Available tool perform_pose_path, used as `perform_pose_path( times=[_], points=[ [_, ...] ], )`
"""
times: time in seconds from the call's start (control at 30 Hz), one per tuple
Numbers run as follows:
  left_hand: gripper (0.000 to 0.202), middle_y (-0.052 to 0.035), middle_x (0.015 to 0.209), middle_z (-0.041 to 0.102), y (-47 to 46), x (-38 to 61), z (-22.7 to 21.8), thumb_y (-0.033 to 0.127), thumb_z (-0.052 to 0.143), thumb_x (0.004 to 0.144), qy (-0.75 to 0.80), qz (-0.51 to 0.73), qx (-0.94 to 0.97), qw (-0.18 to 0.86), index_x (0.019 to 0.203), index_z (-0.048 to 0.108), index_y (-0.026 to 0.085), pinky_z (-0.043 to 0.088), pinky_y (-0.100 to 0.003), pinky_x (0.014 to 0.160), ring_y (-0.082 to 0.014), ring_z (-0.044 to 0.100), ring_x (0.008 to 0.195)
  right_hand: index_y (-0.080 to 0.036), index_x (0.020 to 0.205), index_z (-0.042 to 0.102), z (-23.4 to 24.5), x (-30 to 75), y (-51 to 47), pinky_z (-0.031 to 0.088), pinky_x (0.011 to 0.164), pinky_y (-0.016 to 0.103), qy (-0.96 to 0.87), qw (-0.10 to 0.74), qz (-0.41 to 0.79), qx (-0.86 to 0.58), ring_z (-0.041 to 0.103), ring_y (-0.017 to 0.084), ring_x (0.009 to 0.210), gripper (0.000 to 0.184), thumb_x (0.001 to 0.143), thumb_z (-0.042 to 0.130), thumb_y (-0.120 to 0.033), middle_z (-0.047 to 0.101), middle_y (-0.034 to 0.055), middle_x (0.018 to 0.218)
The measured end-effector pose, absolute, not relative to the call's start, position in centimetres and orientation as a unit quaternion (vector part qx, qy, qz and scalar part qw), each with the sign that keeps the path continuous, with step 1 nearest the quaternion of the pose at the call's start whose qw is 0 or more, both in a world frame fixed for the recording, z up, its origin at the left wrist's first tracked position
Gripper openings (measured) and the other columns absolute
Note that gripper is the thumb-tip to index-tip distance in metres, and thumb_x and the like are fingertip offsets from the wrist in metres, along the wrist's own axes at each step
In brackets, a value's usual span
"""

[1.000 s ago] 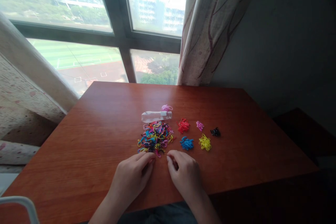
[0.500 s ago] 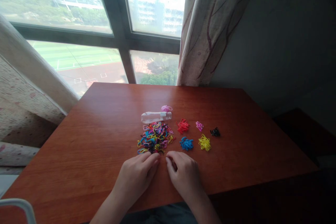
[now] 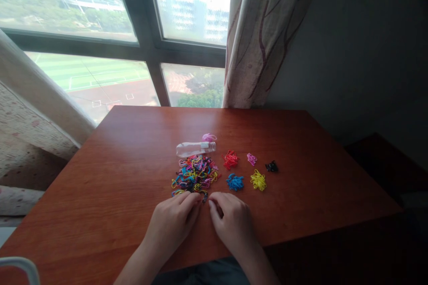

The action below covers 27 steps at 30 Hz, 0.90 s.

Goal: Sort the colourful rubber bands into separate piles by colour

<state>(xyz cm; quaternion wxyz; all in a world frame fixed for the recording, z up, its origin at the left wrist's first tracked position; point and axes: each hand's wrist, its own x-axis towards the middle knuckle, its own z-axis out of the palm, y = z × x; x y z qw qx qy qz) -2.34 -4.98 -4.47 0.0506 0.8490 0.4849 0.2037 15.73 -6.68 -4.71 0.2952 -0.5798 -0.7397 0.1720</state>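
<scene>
My left hand rests at the near edge of a mixed heap of small coloured rubber bands, its thumb and fingers pinched together. A few dark bands lie right by its fingertips; whether any is gripped cannot be made out. Just to the right, my right hand is curled, thumb against the forefinger, its fingertips close to those bands. What it holds, if anything, is hidden. Sorted piles lie beyond it: red bands, blue bands, yellow bands, pink bands and black bands.
A clear plastic bottle lies on its side behind the heap, with a pink item by its neck. The brown wooden table reaches to the window. A white curved bar stands at the lower left.
Dark bands now show between my fingertips at the heap's near edge. Both hands stay pinched in nearly the same place. The whole view has shifted slightly.
</scene>
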Motion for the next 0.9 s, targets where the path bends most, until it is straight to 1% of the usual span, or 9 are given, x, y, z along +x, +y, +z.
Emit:
perform_pose_path(
  times=[0.2,0.37,0.43,0.53,0.67,0.8,0.9],
  points=[
    [0.017,-0.0006,0.083,0.073,-5.1,-2.5,-4.5,0.024,0.048,0.096,0.480,0.224,0.847,0.052,0.094,0.064,0.023,0.048,-0.026,0.061,-0.0175,0.068,0.067,-0.023,0.087,0.063,-4.6,15.8,-6.7,0.038,0.068,0.024,-0.736,0.300,0.187,-0.577,0.062,0.016,0.073,0.014,0.090,0.052,-0.014,0.067,0.0000,0.078],
    [0.017,-0.0003,0.084,0.073,-5.1,-2.5,-4.3,0.020,0.048,0.094,0.471,0.267,0.836,0.086,0.095,0.064,0.022,0.049,-0.024,0.061,-0.0154,0.069,0.069,-0.024,0.103,0.064,-4.4,15.8,-6.9,0.042,0.073,0.024,-0.756,0.312,0.214,-0.534,0.064,0.017,0.079,0.018,0.091,0.054,-0.017,0.070,0.0008,0.087],
    [0.016,-0.0002,0.083,0.072,-5.1,-2.4,-4.2,0.019,0.048,0.093,0.467,0.274,0.835,0.099,0.094,0.064,0.022,0.049,-0.023,0.060,-0.0149,0.068,0.068,-0.024,0.107,0.064,-4.5,15.8,-7.0,0.043,0.074,0.025,-0.761,0.309,0.212,-0.530,0.065,0.017,0.079,0.020,0.090,0.055,-0.017,0.071,0.0013,0.088],
    [0.017,0.0000,0.080,0.071,-5.2,-2.2,-4.2,0.018,0.048,0.092,0.456,0.269,0.841,0.112,0.094,0.064,0.022,0.048,-0.023,0.059,-0.0148,0.067,0.066,-0.023,0.106,0.065,-4.7,15.8,-7.0,0.044,0.075,0.025,-0.759,0.316,0.205,-0.531,0.065,0.018,0.081,0.021,0.090,0.054,-0.015,0.071,0.0023,0.090],
    [0.018,-0.0008,0.080,0.071,-5.3,-2.1,-4.1,0.017,0.048,0.092,0.450,0.275,0.841,0.122,0.095,0.065,0.022,0.048,-0.021,0.060,-0.0140,0.067,0.067,-0.023,0.100,0.066,-5.1,15.8,-6.9,0.045,0.077,0.025,-0.753,0.337,0.209,-0.525,0.066,0.018,0.083,0.019,0.092,0.051,-0.015,0.071,0.0026,0.090],
    [0.019,-0.0009,0.078,0.071,-5.3,-2.1,-3.7,0.019,0.047,0.094,0.455,0.294,0.830,0.133,0.096,0.066,0.022,0.047,-0.020,0.058,-0.0125,0.066,0.064,-0.023,0.095,0.067,-5.1,15.7,-6.8,0.046,0.076,0.024,-0.741,0.357,0.207,-0.530,0.067,0.017,0.080,0.016,0.093,0.051,-0.017,0.071,0.0024,0.086],
    [0.019,-0.0013,0.080,0.072,-5.2,-2.2,-3.4,0.021,0.048,0.094,0.474,0.305,0.812,0.148,0.095,0.067,0.022,0.047,-0.019,0.059,-0.0119,0.066,0.065,-0.022,0.096,0.067,-4.9,15.9,-6.9,0.048,0.073,0.024,-0.720,0.380,0.208,-0.542,0.067,0.016,0.077,0.017,0.094,0.051,-0.019,0.072,0.0026,0.085]
  ],
)
